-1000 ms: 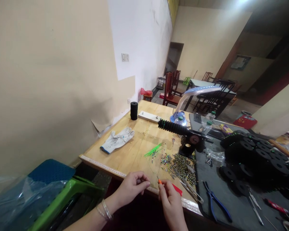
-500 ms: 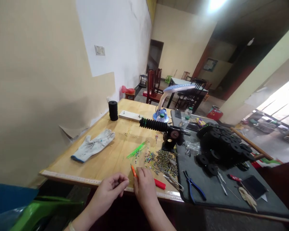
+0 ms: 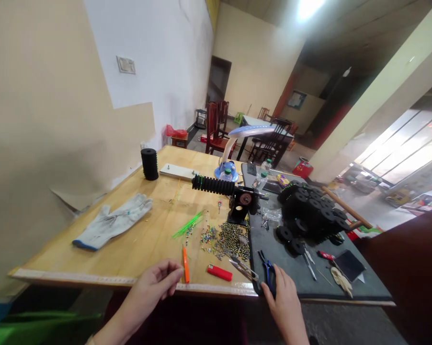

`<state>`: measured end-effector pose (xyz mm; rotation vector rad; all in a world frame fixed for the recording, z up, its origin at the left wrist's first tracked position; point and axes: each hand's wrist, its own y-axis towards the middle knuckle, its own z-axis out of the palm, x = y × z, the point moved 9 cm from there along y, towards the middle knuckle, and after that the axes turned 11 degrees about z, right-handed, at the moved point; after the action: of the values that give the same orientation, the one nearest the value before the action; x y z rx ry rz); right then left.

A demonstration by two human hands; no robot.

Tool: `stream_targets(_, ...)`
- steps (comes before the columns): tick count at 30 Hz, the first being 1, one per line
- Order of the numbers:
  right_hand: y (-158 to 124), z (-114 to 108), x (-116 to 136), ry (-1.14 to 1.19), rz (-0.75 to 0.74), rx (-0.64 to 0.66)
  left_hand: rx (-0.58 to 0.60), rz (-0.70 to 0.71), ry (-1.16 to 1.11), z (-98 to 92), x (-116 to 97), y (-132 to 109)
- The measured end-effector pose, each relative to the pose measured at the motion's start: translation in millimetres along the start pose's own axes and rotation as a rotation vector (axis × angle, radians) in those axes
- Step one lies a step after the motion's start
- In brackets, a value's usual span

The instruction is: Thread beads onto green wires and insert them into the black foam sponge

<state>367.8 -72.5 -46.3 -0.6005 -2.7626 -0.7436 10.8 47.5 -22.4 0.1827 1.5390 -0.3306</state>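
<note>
While right hand (image 3: 284, 297) touches blue pliers (image 3: 268, 269), left hand (image 3: 154, 283) pinched

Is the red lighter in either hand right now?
No, the lighter lies on the table, apart from the left hand and the right hand.

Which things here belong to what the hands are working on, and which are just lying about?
In use: left hand, pinched beside the orange tool; right hand, fingertips at the blue-handled pliers.
Lying about: white glove, red lighter, bead pile, green strands, black discs, desk lamp.
</note>
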Motion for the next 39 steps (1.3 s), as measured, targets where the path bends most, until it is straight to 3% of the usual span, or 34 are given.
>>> stream_targets(5, 12, -20, -15, 0.252, 0.269, -0.042, -0.002, -0.009, -0.086, 3.5, 9, 0)
stream_targets(7, 10, -21, -9, 0.452, 0.371, 0.018, -0.01, -0.012, -0.12, 3.9, 12, 1)
stream_targets(9, 3, -9, 15, 0.66, 0.388, 0.163, -0.027, -0.023, -0.164, 4.4, 14, 1)
stream_targets(12, -19, 14, 78, 0.747, 0.295, 0.375, -0.047, -0.042, -0.245, 7.2, 14, 0)
stream_targets(17, -44, 20, 175, 0.655, -0.049, 0.348, -0.037, -0.04, -0.311, 12.7, 10, -2)
stream_targets(20, -46, 16, 202, 0.611, -0.203, 0.319, -0.027, -0.036, -0.304, 13.1, 10, -3)
stream_targets(24, -42, 12, 210, 0.589, -0.244, 0.298, -0.014, -0.022, -0.311, 13.4, 11, -4)
stream_targets(30, -42, 16, 217, 0.629, -0.229, 0.386, -0.014, -0.032, -0.331, 15.0, 11, -4)
stream_targets(39, -39, 45, 196, 0.883, 0.124, 0.658, 0.058, -0.048, -0.227, 17.6, 10, -3)
